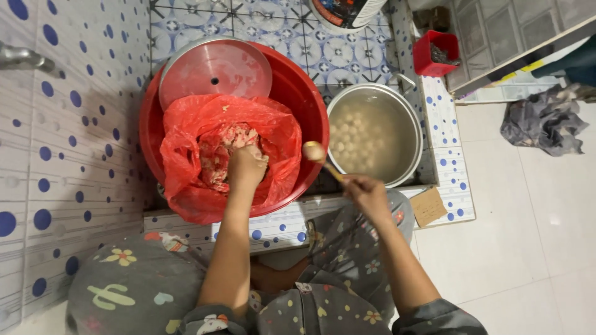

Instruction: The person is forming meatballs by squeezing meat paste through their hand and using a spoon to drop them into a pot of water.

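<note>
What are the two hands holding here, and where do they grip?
The right hand holds a spoon by the far end of its handle. The left hand is closed in the minced meat inside the red bag.

A round white container (345, 12) with a red-and-black label stands at the top edge.

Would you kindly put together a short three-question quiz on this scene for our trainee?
1. True or false: the left hand is down in the minced meat inside the red bag.
2. What does the right hand hold? A) a knife B) a spoon C) a cup
3. What floats in the metal pot of water?

Key: 1 true. 2 B. 3 pale round balls.
</note>
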